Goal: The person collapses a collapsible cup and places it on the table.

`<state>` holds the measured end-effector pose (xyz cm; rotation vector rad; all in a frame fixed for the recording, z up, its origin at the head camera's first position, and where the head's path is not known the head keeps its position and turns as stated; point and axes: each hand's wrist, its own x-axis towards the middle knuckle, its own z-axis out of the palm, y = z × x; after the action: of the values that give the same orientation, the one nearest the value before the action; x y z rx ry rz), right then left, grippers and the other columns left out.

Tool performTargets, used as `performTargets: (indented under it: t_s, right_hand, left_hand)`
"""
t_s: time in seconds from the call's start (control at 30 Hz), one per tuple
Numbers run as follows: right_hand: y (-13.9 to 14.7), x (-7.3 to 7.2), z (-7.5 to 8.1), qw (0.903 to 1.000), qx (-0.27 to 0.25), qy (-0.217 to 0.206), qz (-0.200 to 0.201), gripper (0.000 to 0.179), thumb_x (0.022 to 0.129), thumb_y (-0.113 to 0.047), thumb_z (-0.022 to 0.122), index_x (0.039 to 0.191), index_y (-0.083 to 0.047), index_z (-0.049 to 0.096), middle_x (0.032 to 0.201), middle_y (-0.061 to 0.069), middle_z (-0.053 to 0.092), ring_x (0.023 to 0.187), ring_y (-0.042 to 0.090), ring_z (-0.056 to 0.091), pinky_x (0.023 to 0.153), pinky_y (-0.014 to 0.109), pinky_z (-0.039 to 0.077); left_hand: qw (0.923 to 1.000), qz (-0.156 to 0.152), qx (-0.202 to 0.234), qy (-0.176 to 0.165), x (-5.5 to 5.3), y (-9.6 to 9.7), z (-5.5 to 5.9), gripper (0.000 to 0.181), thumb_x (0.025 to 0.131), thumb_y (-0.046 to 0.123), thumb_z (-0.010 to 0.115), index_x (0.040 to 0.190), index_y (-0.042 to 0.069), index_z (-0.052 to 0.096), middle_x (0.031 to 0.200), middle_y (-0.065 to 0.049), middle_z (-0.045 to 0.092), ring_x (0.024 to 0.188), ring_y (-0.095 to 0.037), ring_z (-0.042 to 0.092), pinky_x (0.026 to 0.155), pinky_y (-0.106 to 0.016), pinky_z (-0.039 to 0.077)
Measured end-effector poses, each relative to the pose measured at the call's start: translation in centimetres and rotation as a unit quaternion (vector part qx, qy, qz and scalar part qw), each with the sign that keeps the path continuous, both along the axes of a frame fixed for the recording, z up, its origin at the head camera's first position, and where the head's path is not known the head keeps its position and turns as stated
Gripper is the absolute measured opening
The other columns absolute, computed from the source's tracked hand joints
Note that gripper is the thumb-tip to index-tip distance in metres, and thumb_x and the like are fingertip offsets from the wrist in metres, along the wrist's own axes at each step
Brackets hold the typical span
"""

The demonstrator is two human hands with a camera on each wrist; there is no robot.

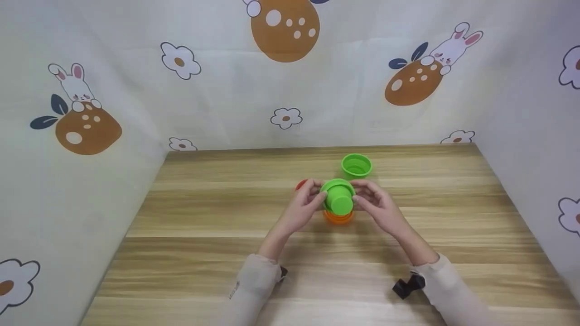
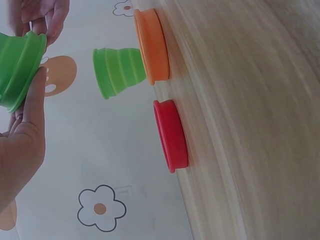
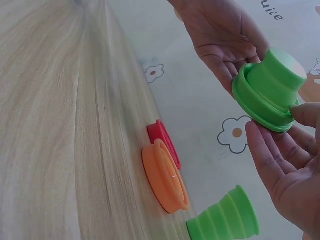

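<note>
A green collapsible cup (image 1: 340, 199) is held up above the table, its narrow base turned toward me. My left hand (image 1: 304, 203) grips its wide rim on one side; my right hand (image 1: 378, 206) pinches the opposite side with thumb and fingers. In the right wrist view, a loose fold surrounds the base of the held cup (image 3: 272, 90), so it looks partly collapsed. Below it sits a flattened orange cup (image 3: 162, 177), mostly covered in the head view. A flattened red cup (image 2: 172, 135) lies beside the orange one, largely behind my left hand in the head view.
A second green cup (image 1: 356, 165) stands extended on the table behind the hands, mouth up. The wood-grain table (image 1: 204, 217) meets a patterned cloth backdrop (image 1: 226, 104) at the back and sides. A black strap piece (image 1: 408, 286) hangs by the right sleeve.
</note>
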<state>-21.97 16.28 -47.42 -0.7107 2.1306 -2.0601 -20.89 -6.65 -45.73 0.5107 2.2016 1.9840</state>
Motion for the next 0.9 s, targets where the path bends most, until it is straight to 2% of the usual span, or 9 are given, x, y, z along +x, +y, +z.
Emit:
performTargets:
  t_s: [0.17, 0.3, 0.53, 0.67, 0.9]
  right_hand:
    - [-0.02, -0.05, -0.09, 1.0, -0.008, 0.0, 0.004, 0.041, 0.099, -0.004, 0.057, 0.135, 0.011, 0.046, 0.108, -0.011, 0.069, 0.097, 0.006, 0.068, 0.082, 0.027, 0.061]
    - [-0.06, -0.04, -0.01, 0.9999, -0.009, 0.002, 0.006, 0.041, 0.098, -0.003, 0.057, 0.135, 0.011, 0.047, 0.108, -0.01, 0.069, 0.097, 0.007, 0.068, 0.082, 0.028, 0.061]
    - [-0.05, -0.06, -0.12, 0.9999, -0.008, 0.006, 0.01, 0.04, 0.099, -0.002, 0.056, 0.135, 0.012, 0.047, 0.11, -0.012, 0.069, 0.099, 0.006, 0.068, 0.082, 0.028, 0.061]
    - [-0.09, -0.07, -0.2, 0.9999, -0.008, 0.003, 0.009, 0.039, 0.099, -0.002, 0.056, 0.134, 0.013, 0.048, 0.11, -0.012, 0.069, 0.1, 0.006, 0.068, 0.082, 0.027, 0.061]
    - [-0.2, -0.1, -0.09, 0.9997, 0.019, -0.004, 0.018, 0.04, 0.097, -0.004, 0.058, 0.132, 0.013, 0.049, 0.107, -0.013, 0.068, 0.098, 0.005, 0.066, 0.082, 0.025, 0.06]
  left_hand:
    - [0.9999, -0.005, 0.009, -0.009, -0.06, -0.01, -0.04, 0.025, 0.101, 0.007, 0.05, 0.122, -0.006, 0.048, 0.117, -0.026, 0.062, 0.1, -0.018, 0.065, 0.09, -0.034, 0.06]
    - [0.9999, -0.011, 0.003, -0.012, -0.13, -0.06, -0.07, 0.027, 0.1, 0.008, 0.052, 0.124, -0.006, 0.048, 0.121, -0.026, 0.062, 0.105, -0.021, 0.066, 0.091, -0.034, 0.059]
    - [0.9993, -0.018, -0.03, 0.011, -0.03, -0.13, 0.11, 0.032, 0.099, 0.011, 0.057, 0.127, -0.004, 0.051, 0.127, -0.023, 0.062, 0.117, -0.029, 0.064, 0.097, -0.034, 0.056]
    - [0.9988, -0.022, -0.037, 0.024, 0.01, -0.12, 0.05, 0.033, 0.098, 0.011, 0.059, 0.127, -0.004, 0.053, 0.126, -0.022, 0.063, 0.117, -0.027, 0.063, 0.099, -0.033, 0.055]
    - [0.9979, -0.025, -0.056, 0.023, -0.06, -0.04, 0.04, 0.033, 0.098, 0.015, 0.06, 0.127, -0.001, 0.055, 0.127, -0.017, 0.063, 0.119, -0.022, 0.061, 0.104, -0.035, 0.052]
